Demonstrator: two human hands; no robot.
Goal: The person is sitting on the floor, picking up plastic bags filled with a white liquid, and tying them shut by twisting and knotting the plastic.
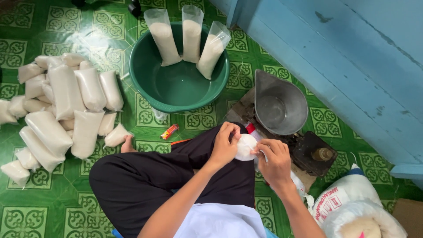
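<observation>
Although I only have the head view to work from, it settles the main relation well enough: the small white bag (245, 146) sits directly between my two hands, over my right knee, just in front of the grey scale pan (280, 105). My left hand (225, 145) comes at it from the left and my right hand (274, 159) from the right and slightly below, so both are equally close; both are touching it. The bag looks bunched into a round lump from here, so I cannot make out a clear long axis.

As for the fingers, my left ones are curled together over the bag's upper left edge, thumb and fingertips pressed onto the plastic in a pinch. My right ones are bent inward and close-set, nipping the right side of the bag; whether they also hold a tie or band I cannot tell.

Beyond my knees stands a green basin (176, 88) with three upright filled bags (190, 37) leaning on its far rim. A pile of sealed bags (66, 110) lies well apart on the green tiled floor (39, 26) to my left, and an open sack (352, 207) sits near my right elbow.
</observation>
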